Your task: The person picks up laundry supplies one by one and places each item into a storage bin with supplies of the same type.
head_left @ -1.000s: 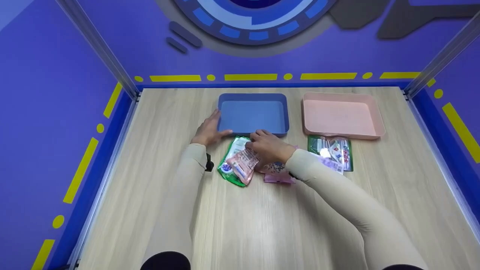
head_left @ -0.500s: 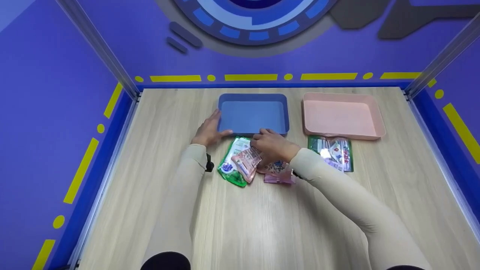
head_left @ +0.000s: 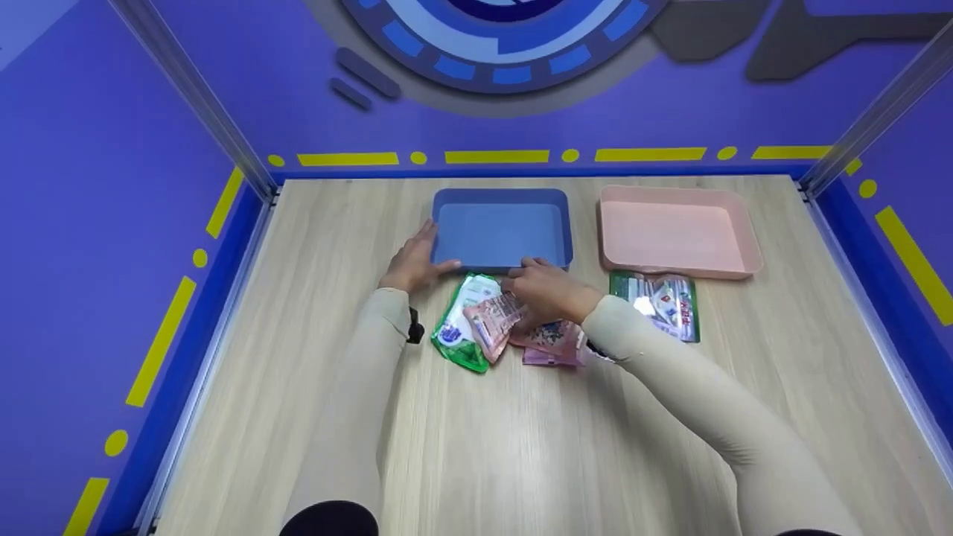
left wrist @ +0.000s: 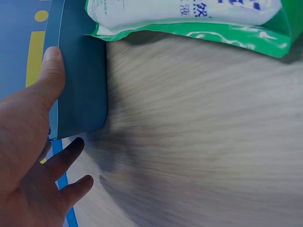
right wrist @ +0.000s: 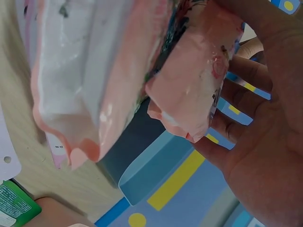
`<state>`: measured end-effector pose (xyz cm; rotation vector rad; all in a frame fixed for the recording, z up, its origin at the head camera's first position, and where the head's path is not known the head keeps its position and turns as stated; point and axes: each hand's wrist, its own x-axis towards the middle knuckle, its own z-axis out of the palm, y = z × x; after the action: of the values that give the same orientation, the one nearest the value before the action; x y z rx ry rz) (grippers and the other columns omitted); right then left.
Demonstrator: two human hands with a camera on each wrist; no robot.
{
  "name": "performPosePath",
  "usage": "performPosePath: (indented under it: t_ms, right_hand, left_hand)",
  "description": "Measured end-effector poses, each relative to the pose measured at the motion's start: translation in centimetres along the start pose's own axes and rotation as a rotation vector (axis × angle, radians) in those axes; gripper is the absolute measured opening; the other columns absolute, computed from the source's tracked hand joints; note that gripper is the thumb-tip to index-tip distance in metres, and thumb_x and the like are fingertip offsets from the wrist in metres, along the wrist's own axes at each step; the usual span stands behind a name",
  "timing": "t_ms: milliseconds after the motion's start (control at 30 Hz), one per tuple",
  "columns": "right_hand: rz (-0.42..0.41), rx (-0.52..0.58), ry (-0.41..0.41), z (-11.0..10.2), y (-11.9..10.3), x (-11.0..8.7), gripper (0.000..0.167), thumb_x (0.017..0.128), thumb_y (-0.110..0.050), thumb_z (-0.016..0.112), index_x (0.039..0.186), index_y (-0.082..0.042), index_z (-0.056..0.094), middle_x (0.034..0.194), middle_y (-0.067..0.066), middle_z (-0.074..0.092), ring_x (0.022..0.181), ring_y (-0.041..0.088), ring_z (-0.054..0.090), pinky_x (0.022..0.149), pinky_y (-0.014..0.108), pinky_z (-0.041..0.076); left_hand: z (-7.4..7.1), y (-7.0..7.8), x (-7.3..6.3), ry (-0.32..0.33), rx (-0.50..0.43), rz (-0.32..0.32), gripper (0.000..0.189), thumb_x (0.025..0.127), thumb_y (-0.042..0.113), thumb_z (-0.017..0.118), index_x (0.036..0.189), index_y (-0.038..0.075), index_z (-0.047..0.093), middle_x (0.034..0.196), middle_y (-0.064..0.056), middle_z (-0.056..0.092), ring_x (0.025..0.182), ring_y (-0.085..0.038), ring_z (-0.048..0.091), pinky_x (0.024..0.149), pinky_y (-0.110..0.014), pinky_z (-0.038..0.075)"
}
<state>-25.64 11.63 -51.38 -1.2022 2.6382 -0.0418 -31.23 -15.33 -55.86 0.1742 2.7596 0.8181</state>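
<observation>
My left hand (head_left: pixel 413 260) rests at the near left corner of the blue tray (head_left: pixel 499 227); its thumb (left wrist: pixel 52 71) lies on the front wall, and the other fingers are fairly straight. My right hand (head_left: pixel 551 294) holds a crinkled pink packet (head_left: pixel 493 324) at its upper right end, with fingers curled behind it in the right wrist view. This packet overlaps a green-and-white pouch (head_left: pixel 461 327) in front of the tray. Under the right wrist lies another pink packet (head_left: pixel 549 339), partly hidden, over a purple-pink one (head_left: pixel 551 359).
To the right stands a pink tray (head_left: pixel 674 231). A shiny green-edged pouch (head_left: pixel 663 301) lies against its front, partly covered by the right sleeve. Blue walls (head_left: pixel 484 126) close in the table's back and sides.
My right hand has shifted slightly to the right, and the pink packet moves with it, showing more of the green-and-white pouch. The left hand stays at the tray corner.
</observation>
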Motion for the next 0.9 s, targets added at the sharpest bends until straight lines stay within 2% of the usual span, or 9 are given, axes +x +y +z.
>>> performPosePath:
  t_ms: [433,567,733,900]
  right_hand:
    - [-0.007,0.007,0.026,0.0,0.2,-0.7,0.063,0.074,-0.042,0.091,0.122,-0.006,0.071,0.114,0.01,0.072,0.105,0.033,0.06,0.105,0.054,0.046]
    - [-0.011,0.017,0.037,0.0,0.3,-0.8,0.062,0.075,-0.041,0.09,0.122,-0.006,0.071,0.113,0.009,0.074,0.108,0.035,0.061,0.107,0.057,0.044]
    - [-0.007,0.02,0.031,-0.1,0.5,-1.0,0.061,0.077,-0.042,0.089,0.123,-0.008,0.071,0.11,0.006,0.075,0.103,0.031,0.06,0.103,0.054,0.046]
    - [-0.014,0.028,0.06,-0.1,0.7,-1.3,0.062,0.075,-0.043,0.09,0.122,-0.008,0.071,0.112,0.009,0.076,0.109,0.037,0.062,0.108,0.058,0.042]
  left_hand:
    - [-0.1,0.1,-0.1,0.005,-0.01,0.001,0.099,0.095,0.048,0.071,0.166,0.009,0.015,0.173,-0.007,0.007,0.157,-0.029,0.015,0.127,-0.043,0.018]
    - [-0.1,0.2,-0.2,0.003,-0.018,-0.004,0.099,0.095,0.049,0.071,0.166,0.011,0.014,0.173,-0.007,0.007,0.157,-0.029,0.014,0.127,-0.044,0.017]
    - [0.0,0.1,-0.2,0.008,-0.016,0.004,0.098,0.095,0.048,0.071,0.166,0.01,0.015,0.173,-0.008,0.007,0.157,-0.029,0.014,0.127,-0.044,0.017]
    - [0.0,0.0,0.0,0.001,0.002,0.001,0.097,0.095,0.048,0.071,0.165,0.009,0.016,0.173,-0.007,0.008,0.157,-0.029,0.014,0.126,-0.044,0.018]
